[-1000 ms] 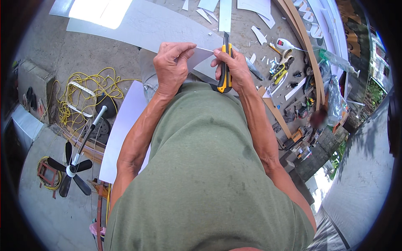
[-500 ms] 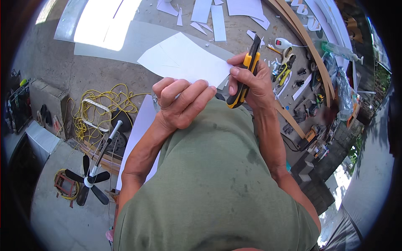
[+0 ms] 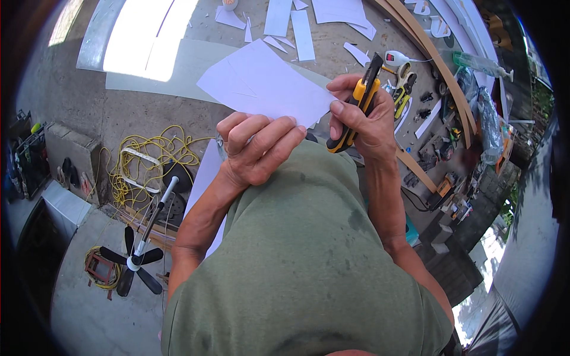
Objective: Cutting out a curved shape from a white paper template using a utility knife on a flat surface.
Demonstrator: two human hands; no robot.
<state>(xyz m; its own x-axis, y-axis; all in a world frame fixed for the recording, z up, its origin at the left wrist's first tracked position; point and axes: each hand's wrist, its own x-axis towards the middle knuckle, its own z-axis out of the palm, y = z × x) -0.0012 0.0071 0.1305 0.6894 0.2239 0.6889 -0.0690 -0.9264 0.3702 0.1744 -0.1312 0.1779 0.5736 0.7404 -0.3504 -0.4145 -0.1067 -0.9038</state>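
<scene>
A thin white sheet [image 3: 267,74], cut to an angular shape with a faint line across it, is up in front of me. My left hand [image 3: 261,145] has its fingers curled over the near edge, the thumb hidden beneath. My right hand [image 3: 365,121] pinches the sheet's right corner between thumb and fingertips. In that same hand rests a yellow and black utility knife [image 3: 359,98], its dark tip pointing up and away from the sheet. Whether its blade is out I cannot tell.
White offcuts [image 3: 303,35] litter the floor ahead beside a large pale sheet [image 3: 190,65]. Scissors [image 3: 405,77] and other tools lie to the right, near long brown strips [image 3: 442,56]. A tangled yellow cord [image 3: 133,172] and a fan [image 3: 133,261] are at left.
The sheet has tilted slightly, and my right hand with the utility knife has shifted a little to the right. Both hands keep their hold. The view has turned slightly.
</scene>
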